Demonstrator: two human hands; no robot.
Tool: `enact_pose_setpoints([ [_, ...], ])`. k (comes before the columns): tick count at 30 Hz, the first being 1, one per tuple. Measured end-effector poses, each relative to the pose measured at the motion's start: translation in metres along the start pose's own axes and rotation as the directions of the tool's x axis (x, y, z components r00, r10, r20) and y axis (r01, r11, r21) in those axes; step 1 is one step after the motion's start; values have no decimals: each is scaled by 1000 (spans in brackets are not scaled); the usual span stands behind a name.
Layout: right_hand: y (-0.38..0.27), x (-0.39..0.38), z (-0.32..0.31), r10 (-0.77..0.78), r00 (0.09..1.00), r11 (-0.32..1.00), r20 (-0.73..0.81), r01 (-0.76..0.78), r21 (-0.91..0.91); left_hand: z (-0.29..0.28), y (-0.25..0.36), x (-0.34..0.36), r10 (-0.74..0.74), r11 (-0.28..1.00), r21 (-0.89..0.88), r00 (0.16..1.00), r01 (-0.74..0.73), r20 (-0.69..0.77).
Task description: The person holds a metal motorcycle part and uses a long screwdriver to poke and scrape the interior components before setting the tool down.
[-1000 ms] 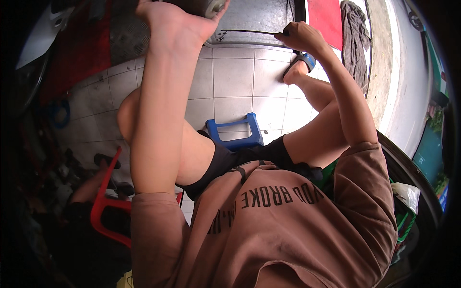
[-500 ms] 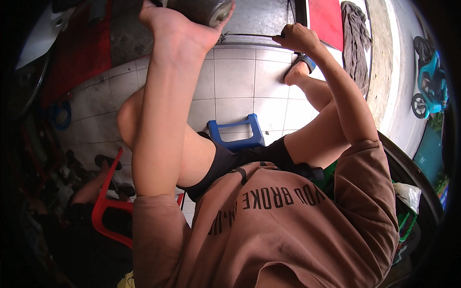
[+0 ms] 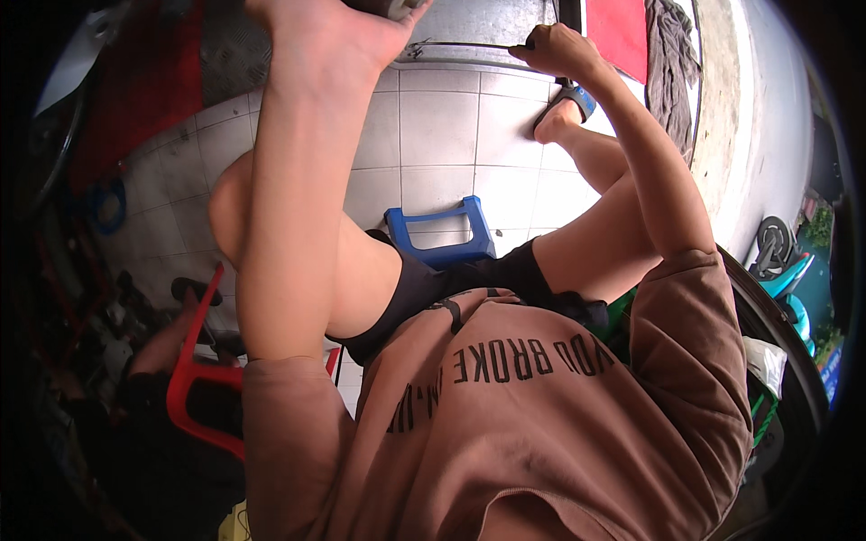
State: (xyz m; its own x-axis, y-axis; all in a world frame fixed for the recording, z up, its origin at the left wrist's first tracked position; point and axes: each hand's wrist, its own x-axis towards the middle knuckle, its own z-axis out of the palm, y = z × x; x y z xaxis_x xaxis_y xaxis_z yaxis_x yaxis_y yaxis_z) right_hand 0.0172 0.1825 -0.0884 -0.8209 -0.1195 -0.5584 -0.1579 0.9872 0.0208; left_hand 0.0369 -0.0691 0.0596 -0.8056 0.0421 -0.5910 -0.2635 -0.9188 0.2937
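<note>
At the top edge, my left hand [image 3: 329, 36] is turned palm up against a dark rounded metal part [image 3: 386, 7]. Its edge curls round the part's right side, while most of the fingers and the part lie beyond the picture. My right hand [image 3: 561, 50] is closed round the dark handle of a long thin rod [image 3: 460, 45]. The rod points left across a grey metal surface [image 3: 492, 20], toward the left hand. Its far tip is too small to make out clearly.
A blue plastic stool [image 3: 442, 254] stands between my legs on white floor tiles [image 3: 439, 126]. Left are a red plastic chair [image 3: 185, 397] and another person's leg [image 3: 167, 347]. A grey cloth [image 3: 669, 81] lies beside a red panel [image 3: 618, 36]. A teal scooter [image 3: 794, 288] is on the road.
The view has shifted, so my left hand and the metal part sit higher and are cut off more. My right hand keeps its grip on the rod. The teal scooter appears lower in the picture.
</note>
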Motion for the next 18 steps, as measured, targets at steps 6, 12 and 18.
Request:
enact_pose_setpoints([
  [6,-6,-4,-8,2,999,999,-41,-3,-33,-3,-4,7,95,993,76,996,-94,2],
  [12,-13,-13,-21,-22,1000,999,5,22,34,2,-11,9,113,989,109,988,-101,-108],
  [18,24,-2,3,-333,939,935,-85,316,-161,7,-17,8,61,992,114,996,-54,-58],
])
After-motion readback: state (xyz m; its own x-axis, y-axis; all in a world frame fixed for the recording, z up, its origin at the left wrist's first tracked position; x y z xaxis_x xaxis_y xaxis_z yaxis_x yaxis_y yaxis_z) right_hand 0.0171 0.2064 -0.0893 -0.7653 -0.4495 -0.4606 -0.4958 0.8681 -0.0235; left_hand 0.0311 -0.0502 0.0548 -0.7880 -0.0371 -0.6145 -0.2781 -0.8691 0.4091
